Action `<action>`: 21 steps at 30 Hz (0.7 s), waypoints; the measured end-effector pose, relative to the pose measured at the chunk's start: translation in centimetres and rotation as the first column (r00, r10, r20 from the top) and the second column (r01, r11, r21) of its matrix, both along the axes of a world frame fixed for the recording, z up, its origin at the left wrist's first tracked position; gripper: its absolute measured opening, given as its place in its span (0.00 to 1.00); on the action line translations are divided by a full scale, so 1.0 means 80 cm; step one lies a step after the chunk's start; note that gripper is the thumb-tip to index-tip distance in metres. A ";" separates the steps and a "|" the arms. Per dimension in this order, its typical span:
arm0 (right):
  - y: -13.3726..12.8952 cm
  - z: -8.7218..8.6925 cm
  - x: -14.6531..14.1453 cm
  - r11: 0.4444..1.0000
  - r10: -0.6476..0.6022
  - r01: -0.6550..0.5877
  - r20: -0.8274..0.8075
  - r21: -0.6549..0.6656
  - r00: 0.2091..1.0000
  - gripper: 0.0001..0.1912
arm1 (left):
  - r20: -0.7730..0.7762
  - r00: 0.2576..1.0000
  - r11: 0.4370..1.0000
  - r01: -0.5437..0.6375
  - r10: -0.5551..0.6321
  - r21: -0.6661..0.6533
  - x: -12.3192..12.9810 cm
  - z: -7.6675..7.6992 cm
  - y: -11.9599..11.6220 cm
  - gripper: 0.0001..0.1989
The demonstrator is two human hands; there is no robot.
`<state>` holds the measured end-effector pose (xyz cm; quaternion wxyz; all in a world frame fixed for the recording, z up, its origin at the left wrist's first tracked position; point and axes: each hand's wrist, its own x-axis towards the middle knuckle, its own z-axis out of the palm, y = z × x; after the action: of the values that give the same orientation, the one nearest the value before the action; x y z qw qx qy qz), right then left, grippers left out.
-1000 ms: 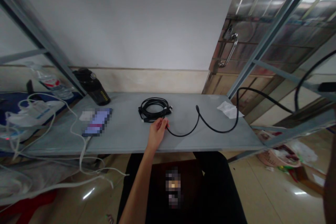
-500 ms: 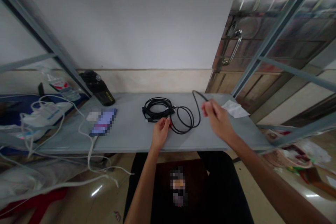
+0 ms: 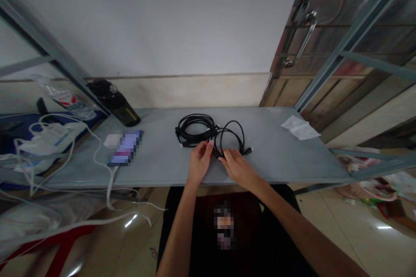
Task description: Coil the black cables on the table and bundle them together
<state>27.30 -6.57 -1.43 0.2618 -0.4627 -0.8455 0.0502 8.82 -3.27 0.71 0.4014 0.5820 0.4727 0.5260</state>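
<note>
My left hand (image 3: 200, 160) pinches a black cable (image 3: 243, 132) at the left side of its loose loops, near the front of the grey table (image 3: 156, 156). Fingers closed, my right hand (image 3: 236, 166) grips the lower part of those same loops. The cable's plug end (image 3: 248, 150) sticks out to the right of my right hand. Just behind my left hand lies a coiled black cable bundle (image 3: 196, 117), with a connector at its lower left. Whether the bundle and the loops are one cable I cannot tell. A small reddish bit shows between my hands, partly hidden.
A phone (image 3: 126, 148) with a white cord lies at the left, near a black bottle (image 3: 115, 104). Further left are a clear plastic bottle (image 3: 69, 97) and tangled white cables. White paper (image 3: 300, 127) lies at the right. Metal posts (image 3: 328, 75) rise at both table ends.
My right hand has come left and down from the stretched cable end to the loops beside my left hand. The cable end now lies in another loop. My left hand keeps its place.
</note>
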 end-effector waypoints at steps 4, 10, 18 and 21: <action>-0.004 0.003 0.000 1.000 0.013 -0.014 0.064 0.012 0.998 0.16 | -0.005 1.000 1.000 0.003 -0.003 -0.016 0.001 0.003 -0.001 0.28; -0.003 0.002 -0.001 0.998 0.021 -0.029 0.135 0.061 0.991 0.15 | 0.070 0.995 0.997 0.075 -0.072 -0.035 0.001 0.004 -0.001 0.27; -0.003 0.000 0.001 0.993 -0.063 0.046 0.160 0.109 0.985 0.12 | 0.035 0.999 1.000 0.026 -0.026 -0.006 0.001 -0.002 0.001 0.22; -0.002 0.001 0.003 0.987 -0.133 0.121 0.119 0.104 0.984 0.19 | 0.075 0.996 0.999 0.044 -0.044 -0.001 0.002 -0.003 0.001 0.22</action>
<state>27.55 -6.73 -1.35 0.2329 -0.5048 -0.8304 -0.0368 8.97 -3.16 0.44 0.4311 0.5716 0.4451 0.5378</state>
